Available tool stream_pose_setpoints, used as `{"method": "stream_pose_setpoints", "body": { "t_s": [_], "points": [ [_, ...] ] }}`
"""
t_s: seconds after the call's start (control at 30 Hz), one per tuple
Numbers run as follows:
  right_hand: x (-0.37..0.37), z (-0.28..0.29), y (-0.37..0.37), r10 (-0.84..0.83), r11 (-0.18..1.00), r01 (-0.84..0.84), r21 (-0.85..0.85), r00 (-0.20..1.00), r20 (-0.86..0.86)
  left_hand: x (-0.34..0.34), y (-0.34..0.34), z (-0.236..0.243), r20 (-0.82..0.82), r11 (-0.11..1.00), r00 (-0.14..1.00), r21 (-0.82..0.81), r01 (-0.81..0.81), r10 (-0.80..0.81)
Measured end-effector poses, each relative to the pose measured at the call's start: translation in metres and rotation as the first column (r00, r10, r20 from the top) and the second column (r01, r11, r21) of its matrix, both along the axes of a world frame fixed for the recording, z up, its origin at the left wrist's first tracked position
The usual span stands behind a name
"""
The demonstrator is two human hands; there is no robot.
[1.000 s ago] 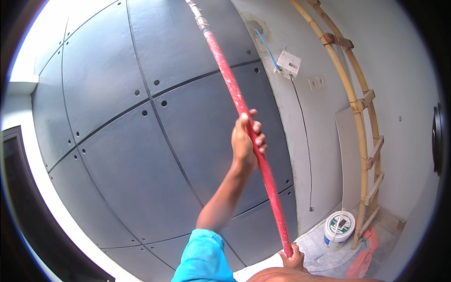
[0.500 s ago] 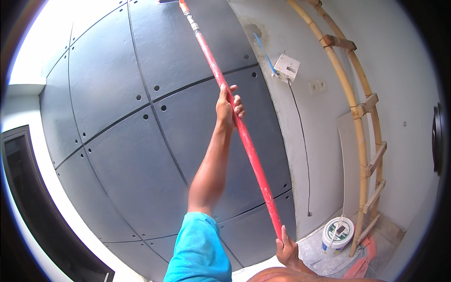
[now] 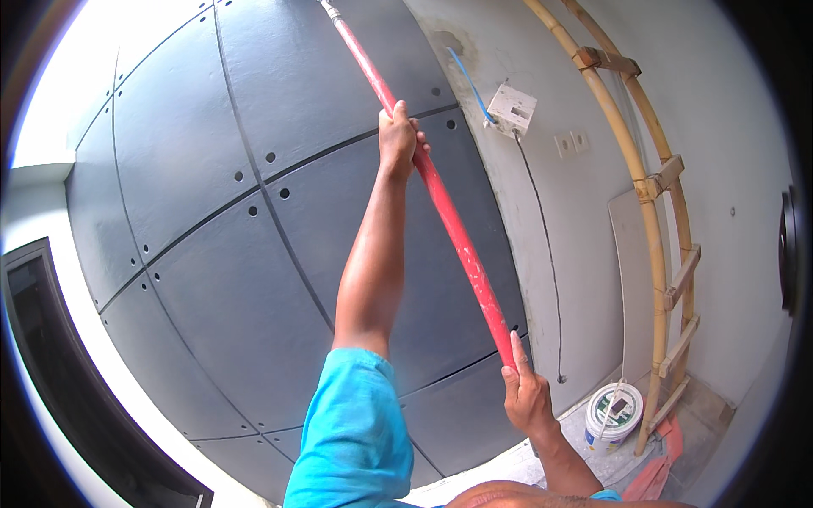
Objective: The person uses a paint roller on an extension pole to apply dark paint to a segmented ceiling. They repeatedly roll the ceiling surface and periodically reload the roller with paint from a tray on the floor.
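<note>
A long red pole with scuffed, chipped paint slants up and to the left in front of a dark grey panelled wall. My left hand is wrapped around its upper part, arm stretched upward. At the pole's lower end, my right hand holds the tip, with the index finger lying along the shaft. A pale metal joint shows near the top edge. Whatever is fixed beyond that joint is out of view. Grooves and small round holes mark the wall panels.
A bamboo ladder leans at the right. By its foot stand a lidded white bucket and a pinkish cloth. A white electrical box hangs with blue and black cables near a double socket. A dark-framed opening is at left.
Both hands and the pole have moved upward. The orange piece at the pole's top has gone out of view past the upper edge. Both hands keep their hold.
</note>
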State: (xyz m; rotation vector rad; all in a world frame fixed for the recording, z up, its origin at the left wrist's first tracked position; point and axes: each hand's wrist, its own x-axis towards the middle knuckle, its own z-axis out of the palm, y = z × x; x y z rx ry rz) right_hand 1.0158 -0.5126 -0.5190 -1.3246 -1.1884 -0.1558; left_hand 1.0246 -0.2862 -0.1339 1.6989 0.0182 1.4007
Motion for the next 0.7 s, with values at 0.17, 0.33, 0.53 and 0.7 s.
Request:
{"method": "stream_pose_setpoints", "body": {
  "t_s": [0.17, 0.33, 0.53, 0.7],
  "points": [
    [0.011, -0.017, 0.001, 0.015, 1.0, -0.015, -0.002, 1.0, 0.019, 0.006, 0.005, -0.017, -0.013, 1.0, 1.0, -0.006, -0.013, 0.013],
    [0.014, -0.055, -0.002, -0.015, 0.994, 0.016, 0.111, 1.0, -0.007, 0.017, -0.011, -0.053, -0.02, 1.0, 1.0, -0.015, -0.023, 0.023],
    [0.013, 0.008, -0.006, 0.043, 0.998, -0.046, -0.04, 0.996, -0.079, 0.012, 0.002, 0.01, -0.01, 0.998, 0.998, 0.02, -0.066, 0.067],
    [0.023, -0.027, 0.002, -0.076, 0.975, 0.055, 0.214, 0.993, 0.093, 0.02, -0.011, -0.028, -0.047, 1.0, 0.998, 0.006, -0.03, 0.03]
  ]
}}
